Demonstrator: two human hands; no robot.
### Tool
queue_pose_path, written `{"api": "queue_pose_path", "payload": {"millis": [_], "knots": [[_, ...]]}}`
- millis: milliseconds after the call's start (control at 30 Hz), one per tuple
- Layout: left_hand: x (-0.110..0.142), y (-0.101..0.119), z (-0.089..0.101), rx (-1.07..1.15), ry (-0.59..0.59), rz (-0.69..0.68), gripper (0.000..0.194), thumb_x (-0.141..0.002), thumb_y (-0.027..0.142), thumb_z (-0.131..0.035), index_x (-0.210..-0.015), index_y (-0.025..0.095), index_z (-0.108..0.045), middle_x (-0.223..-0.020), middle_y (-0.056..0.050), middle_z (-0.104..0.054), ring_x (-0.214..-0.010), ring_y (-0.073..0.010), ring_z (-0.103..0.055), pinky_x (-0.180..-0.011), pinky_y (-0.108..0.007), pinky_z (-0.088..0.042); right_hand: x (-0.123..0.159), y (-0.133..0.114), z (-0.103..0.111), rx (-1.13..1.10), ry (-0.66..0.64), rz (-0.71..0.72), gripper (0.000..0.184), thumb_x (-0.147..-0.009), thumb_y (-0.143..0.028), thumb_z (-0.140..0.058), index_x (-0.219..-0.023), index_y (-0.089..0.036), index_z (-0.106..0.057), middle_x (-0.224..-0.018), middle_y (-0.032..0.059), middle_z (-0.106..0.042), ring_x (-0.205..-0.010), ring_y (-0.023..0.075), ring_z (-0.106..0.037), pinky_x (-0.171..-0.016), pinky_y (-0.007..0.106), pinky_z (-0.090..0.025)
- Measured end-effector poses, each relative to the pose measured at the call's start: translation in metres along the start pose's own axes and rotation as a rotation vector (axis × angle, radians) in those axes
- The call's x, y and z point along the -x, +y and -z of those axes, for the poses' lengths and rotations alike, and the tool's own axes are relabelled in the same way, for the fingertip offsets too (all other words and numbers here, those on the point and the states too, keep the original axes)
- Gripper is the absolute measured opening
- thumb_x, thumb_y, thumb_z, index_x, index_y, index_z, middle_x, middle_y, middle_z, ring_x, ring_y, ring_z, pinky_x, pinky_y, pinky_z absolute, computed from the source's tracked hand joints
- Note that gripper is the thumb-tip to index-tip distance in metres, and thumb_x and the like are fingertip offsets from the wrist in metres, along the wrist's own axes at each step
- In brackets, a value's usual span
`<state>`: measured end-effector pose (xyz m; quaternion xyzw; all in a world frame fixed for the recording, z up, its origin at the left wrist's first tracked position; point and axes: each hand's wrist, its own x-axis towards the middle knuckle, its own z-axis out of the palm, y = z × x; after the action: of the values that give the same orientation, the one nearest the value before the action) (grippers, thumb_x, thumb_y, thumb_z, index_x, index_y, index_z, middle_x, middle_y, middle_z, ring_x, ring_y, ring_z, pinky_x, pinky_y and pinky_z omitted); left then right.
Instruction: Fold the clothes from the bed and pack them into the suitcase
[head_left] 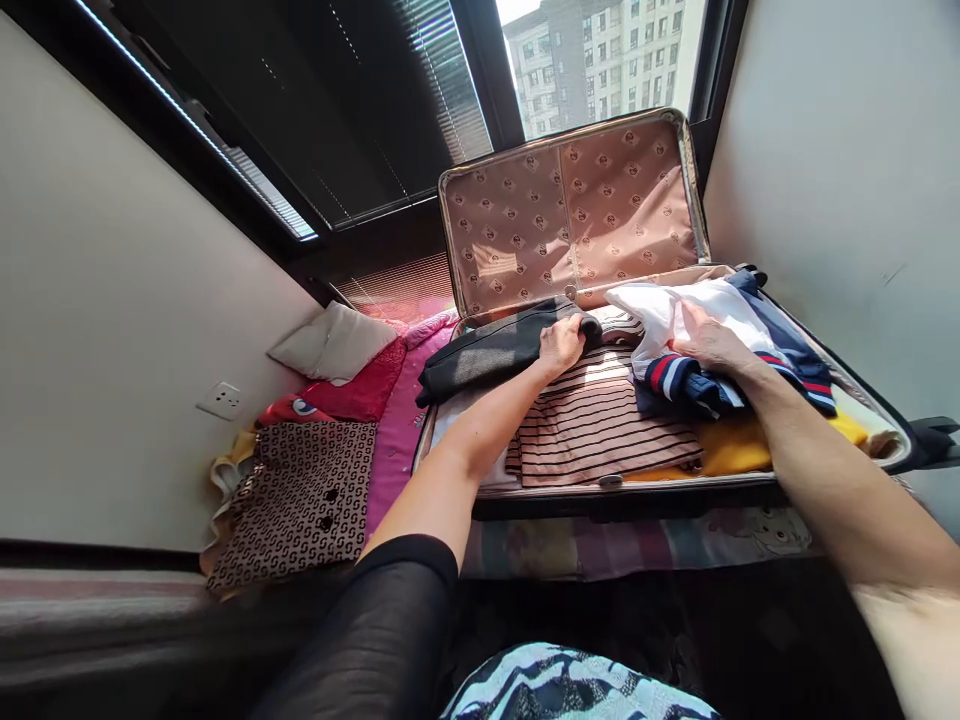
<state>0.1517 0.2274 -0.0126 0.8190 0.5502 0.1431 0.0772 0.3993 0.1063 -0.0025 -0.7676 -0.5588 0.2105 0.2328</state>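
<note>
An open suitcase (pixel 615 487) lies in front of me, its patterned lid (pixel 570 215) propped upright against the window. My left hand (pixel 561 345) is closed on the edge of a folded black garment (pixel 484 357) at the case's back left. My right hand (pixel 709 340) rests with fingers flat on a white and navy garment with red stripes (pixel 739 345) at the back right. A brown striped garment (pixel 600 420) lies in the middle of the case, and a yellow one (pixel 731 450) lies under the navy one.
A brown patterned garment with dark buttons (pixel 300 500) lies on the pink bedding (pixel 394 440) left of the case, beside a white pillow (pixel 334 342) and a red cloth (pixel 360 390). Walls close in on both sides, and a wall socket (pixel 219 400) sits on the left one.
</note>
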Motion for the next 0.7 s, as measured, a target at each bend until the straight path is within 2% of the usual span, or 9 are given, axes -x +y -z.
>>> {"api": "queue_pose_path", "payload": {"millis": [100,200,300,400,467,533,567,633,700], "knots": [[-0.016,-0.009,0.013,0.2,0.199,0.088,0.035,-0.104,0.021,-0.057,-0.135,0.025,-0.073,-0.123,-0.009,-0.081,-0.122,-0.028,-0.075,-0.109,-0.039,-0.057,-0.002,0.004,0.0,-0.042,0.049,0.014,0.098,-0.098,-0.032,-0.066,-0.18,-0.008,-0.018,-0.174,0.0244,-0.04,-0.159,0.0373,-0.046,-0.131,0.042,-0.035],[-0.022,-0.009,0.014,0.316,0.229,-0.141,0.038,-0.102,0.016,-0.056,-0.135,0.021,-0.073,-0.126,-0.009,-0.081,-0.12,-0.0245,-0.075,-0.111,-0.035,-0.058,-0.004,0.008,-0.001,-0.063,0.068,0.029,0.098,-0.098,-0.033,-0.066,-0.179,-0.007,-0.018,-0.176,0.0235,-0.037,-0.16,0.0365,-0.044,-0.132,0.04,-0.034],[-0.013,0.006,-0.005,0.275,0.096,-0.391,0.045,-0.104,0.019,-0.053,-0.147,0.023,-0.068,-0.148,-0.009,-0.072,-0.138,-0.0256,-0.067,-0.123,-0.042,-0.051,-0.006,0.01,-0.002,-0.057,0.043,0.019,0.096,-0.098,-0.034,-0.067,-0.179,-0.011,-0.022,-0.172,0.0242,-0.045,-0.156,0.0394,-0.049,-0.13,0.045,-0.037],[-0.001,0.025,-0.024,0.028,-0.164,-0.476,0.056,-0.105,0.034,-0.059,-0.16,0.032,-0.059,-0.176,-0.007,-0.045,-0.168,-0.0399,-0.031,-0.135,-0.071,-0.026,-0.007,0.013,-0.003,-0.053,0.064,0.055,0.093,-0.095,-0.034,-0.068,-0.176,-0.014,-0.029,-0.169,0.0232,-0.049,-0.153,0.0391,-0.053,-0.128,0.046,-0.041],[0.007,0.031,-0.023,-0.1,-0.347,-0.513,0.07,-0.102,0.05,-0.064,-0.169,0.037,-0.048,-0.186,-0.005,-0.021,-0.173,-0.0476,-0.006,-0.131,-0.084,-0.011,-0.008,0.015,-0.004,-0.049,0.092,0.079,0.091,-0.093,-0.036,-0.068,-0.174,-0.015,-0.034,-0.168,0.0211,-0.051,-0.152,0.0378,-0.055,-0.127,0.045,-0.044],[0.015,0.029,-0.009,-0.126,-0.431,-0.553,0.08,-0.102,0.061,-0.061,-0.175,0.041,-0.035,-0.189,-0.002,-0.007,-0.173,-0.0473,0.004,-0.13,-0.085,-0.009,-0.009,0.017,-0.006,-0.049,0.108,0.088,0.09,-0.09,-0.038,-0.069,-0.172,-0.016,-0.039,-0.165,0.0195,-0.055,-0.148,0.0381,-0.059,-0.125,0.045,-0.047],[0.019,0.024,0.001,-0.127,-0.421,-0.568,0.081,-0.103,0.064,-0.059,-0.176,0.043,-0.031,-0.189,-0.001,-0.005,-0.173,-0.0458,0.004,-0.131,-0.083,-0.009,-0.01,0.019,-0.006,-0.054,0.112,0.096,0.09,-0.089,-0.039,-0.069,-0.172,-0.017,-0.041,-0.162,0.0188,-0.058,-0.146,0.0386,-0.061,-0.123,0.046,-0.049],[0.026,0.007,0.02,-0.154,-0.29,-0.541,0.077,-0.106,0.065,-0.053,-0.177,0.044,-0.029,-0.189,0.0,-0.006,-0.173,-0.0447,0.006,-0.132,-0.082,-0.008,-0.012,0.022,-0.008,-0.07,0.119,0.113,0.089,-0.088,-0.039,-0.069,-0.171,-0.018,-0.043,-0.159,0.0177,-0.062,-0.143,0.0399,-0.063,-0.122,0.049,-0.051],[0.028,-0.014,0.032,-0.21,-0.139,-0.39,0.073,-0.108,0.065,-0.046,-0.176,0.043,-0.032,-0.189,0.0,-0.007,-0.172,-0.0477,0.009,-0.13,-0.084,-0.005,-0.015,0.025,-0.01,-0.081,0.129,0.122,0.089,-0.088,-0.04,-0.069,-0.171,-0.02,-0.044,-0.156,0.017,-0.064,-0.142,0.041,-0.064,-0.122,0.051,-0.051]]}}
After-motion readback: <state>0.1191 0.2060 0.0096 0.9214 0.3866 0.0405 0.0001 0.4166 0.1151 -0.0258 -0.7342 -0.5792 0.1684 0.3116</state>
